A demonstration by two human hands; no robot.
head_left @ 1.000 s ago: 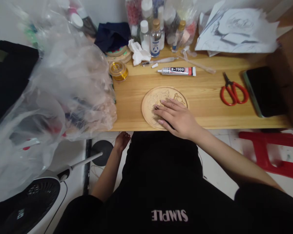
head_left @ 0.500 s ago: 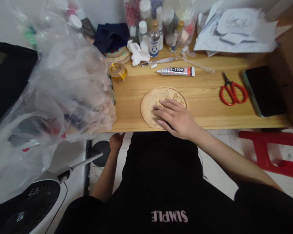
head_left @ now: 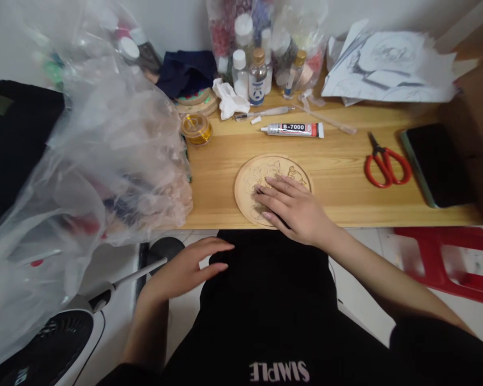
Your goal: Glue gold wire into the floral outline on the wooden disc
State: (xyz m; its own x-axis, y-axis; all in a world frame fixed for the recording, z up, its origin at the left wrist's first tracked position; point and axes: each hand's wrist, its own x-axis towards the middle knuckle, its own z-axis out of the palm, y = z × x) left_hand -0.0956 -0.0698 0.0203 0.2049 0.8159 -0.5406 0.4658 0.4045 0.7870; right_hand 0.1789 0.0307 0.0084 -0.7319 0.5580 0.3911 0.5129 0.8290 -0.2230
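My right hand (head_left: 306,214) is lying palm down on the round wooden plate (head_left: 246,187), near the front edge of the desk (head_left: 340,169). Its fingers (head_left: 277,202) are resting straight and slightly spread, gripping nothing that I can make out; by one fingertip I am seeing a small dark patch that I cannot identify. The plate is sitting flat beneath them: my fingertips are reaching about its middle, while my palm is covering its lower right rim. Its left side is showing bare, with flower-like lines, and a small drawn figure is peeping out just beyond my fingers at the upper right.

My left hand (head_left: 181,271) is hanging below the desk edge, before my black shirt (head_left: 273,305), thumb and fingers well parted, holding nothing and staying apart from the plate.

Beyond the plate a glue tube (head_left: 295,130) is lying crosswise; red-handled scissors (head_left: 387,166) are resting to the right, near a phone (head_left: 440,166).
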